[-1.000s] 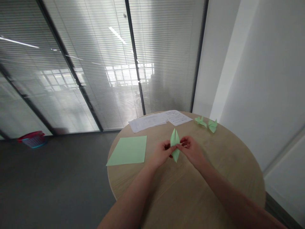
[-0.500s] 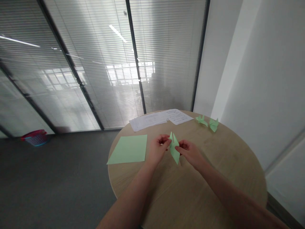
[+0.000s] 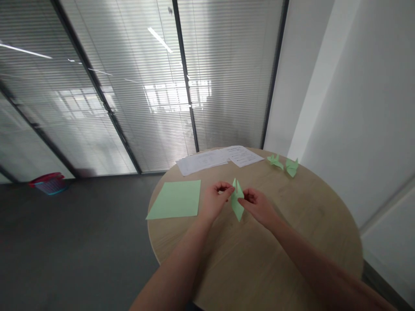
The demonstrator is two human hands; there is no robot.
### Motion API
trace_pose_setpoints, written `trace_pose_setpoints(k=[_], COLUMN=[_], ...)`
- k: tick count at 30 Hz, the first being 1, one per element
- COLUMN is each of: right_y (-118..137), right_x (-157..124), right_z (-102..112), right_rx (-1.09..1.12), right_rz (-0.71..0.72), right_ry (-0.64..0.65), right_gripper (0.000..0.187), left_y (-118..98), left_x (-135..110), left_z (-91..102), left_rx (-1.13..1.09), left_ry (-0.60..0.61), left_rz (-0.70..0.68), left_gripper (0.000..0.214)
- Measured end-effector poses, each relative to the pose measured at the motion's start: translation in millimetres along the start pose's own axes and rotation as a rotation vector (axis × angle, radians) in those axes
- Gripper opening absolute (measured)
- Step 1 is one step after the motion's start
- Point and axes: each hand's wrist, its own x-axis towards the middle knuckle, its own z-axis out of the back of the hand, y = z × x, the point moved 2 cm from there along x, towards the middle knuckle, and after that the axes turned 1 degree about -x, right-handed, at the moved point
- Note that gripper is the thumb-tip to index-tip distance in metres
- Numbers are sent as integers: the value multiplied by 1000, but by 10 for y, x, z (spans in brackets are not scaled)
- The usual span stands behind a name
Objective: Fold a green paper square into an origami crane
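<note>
Between my two hands is a small piece of folded green origami paper [image 3: 237, 208], diamond-shaped, with two narrow points at its top split by a slit. My left hand [image 3: 216, 199] pinches its left edge near the upper points. From the other side my right hand [image 3: 258, 204] grips the right edge, thumb on the face towards me and fingers behind. Those fingertips are partly hidden. A flat stack or sheet of green paper [image 3: 178, 198] lies on the table to the left of my left hand.
Two folded green paper figures, one spiky [image 3: 275, 161] and one beside it [image 3: 292, 167], sit at the back right of the round wooden table [image 3: 311, 224]. White printed sheets [image 3: 207, 161] lie along the far edge. A red and blue basket [image 3: 48, 183] stands on the floor, left.
The lower tip of the folded paper has swung slightly left. Both hands keep their grip in nearly the same place, and the view has tilted a little.
</note>
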Motion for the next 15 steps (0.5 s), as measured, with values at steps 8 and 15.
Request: trace_pose_setpoints(k=[8, 15], right_y=[64, 80], right_x=[-17, -19], right_z=[-4, 4], right_rx=[27, 70], right_rz=[-9, -51], right_ry=[48, 48], right_gripper=[21, 30], left_y=[-3, 15], left_x=[5, 3], left_z=[-31, -67], left_rx=[18, -4], left_ry=[91, 109], left_rz=[4, -23], left_gripper=[22, 25])
